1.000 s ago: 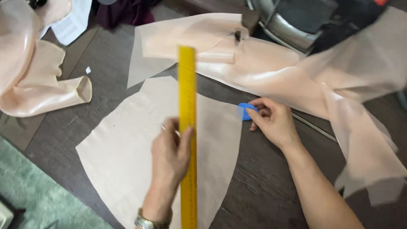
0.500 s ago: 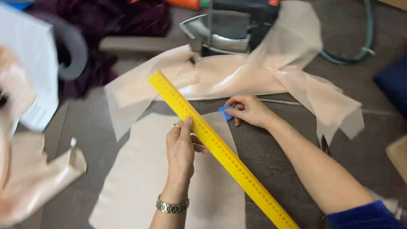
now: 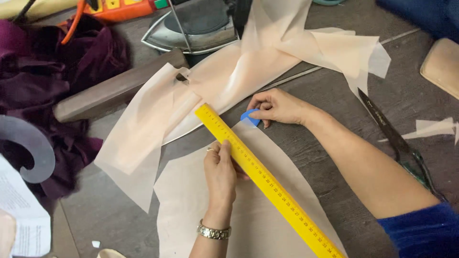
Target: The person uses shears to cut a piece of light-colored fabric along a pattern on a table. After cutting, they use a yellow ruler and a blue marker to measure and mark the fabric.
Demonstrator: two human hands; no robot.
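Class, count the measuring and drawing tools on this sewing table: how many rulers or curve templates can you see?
2: a straight yellow ruler under the left hand, and a grey curve template at the left edge. Others may lie under fabric.

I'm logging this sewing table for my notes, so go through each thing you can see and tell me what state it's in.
Yellow ruler: flat, diagonal across the fabric piece.
Left hand: pressing on the ruler.
Right hand: pinching blue chalk at the fabric edge.
Cut fabric piece: spread flat.
Loose sheer fabric: crumpled, draped over the table.
Iron: resting flat on its soleplate.
Scissors: lying closed.
Purple cloth: bunched.
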